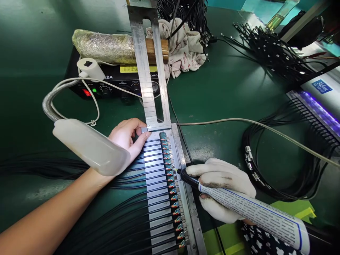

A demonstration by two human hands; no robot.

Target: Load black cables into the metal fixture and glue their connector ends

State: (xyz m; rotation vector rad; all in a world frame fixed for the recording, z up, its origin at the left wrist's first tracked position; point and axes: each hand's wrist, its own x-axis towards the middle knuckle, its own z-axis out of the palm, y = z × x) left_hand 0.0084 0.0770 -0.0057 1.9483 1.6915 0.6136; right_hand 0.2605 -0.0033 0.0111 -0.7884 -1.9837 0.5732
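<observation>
My bare left hand point(126, 139) rests on the top of a long metal fixture point(159, 198), fingers curled with the fingertips pressing the metal bar. Several black cables point(127, 212) lie side by side in the fixture, their small circuit-board ends point(170, 173) lined up along its right side. My right hand point(223, 187), in a soiled white glove, grips a dispensing syringe point(249, 209) like a pen. Its black tip point(178, 171) touches one connector end about midway down the row. A translucent white lamp head point(90, 146) on a gooseneck hangs over my left wrist.
A black dispenser controller point(114, 86) with a red light stands at the back, a wrapped bundle point(103, 45) and a cloth point(183, 46) beside it. A thin air hose point(255, 124) crosses the green mat. Coiled black cables point(281, 156) lie right, near a UV lamp unit point(318, 106).
</observation>
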